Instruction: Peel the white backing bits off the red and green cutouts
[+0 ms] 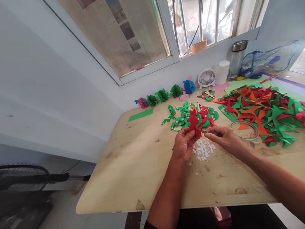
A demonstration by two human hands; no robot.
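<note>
My left hand [184,143] is closed on a red paper cutout [194,120] with a curvy edge, held upright above the table. Between the thumb and fingers of my right hand [221,138] is a slim pointed metal tool [202,131]. Its tip reaches the lower part of the red paper; whether it is tweezers or a blade I cannot tell. Small white squares [203,149] lie scattered on the table below my hands. Just behind them is a pile of green paper cutouts [182,119], many with white squares stuck on, mixed with red ones.
A large heap of red, orange and green paper scraps [262,109] covers the right side, with a tape roll [245,138] before it. Along the wall stand paper pompoms [162,95], a small fan [206,78], a white cylinder [222,72] and a glass bottle [236,60].
</note>
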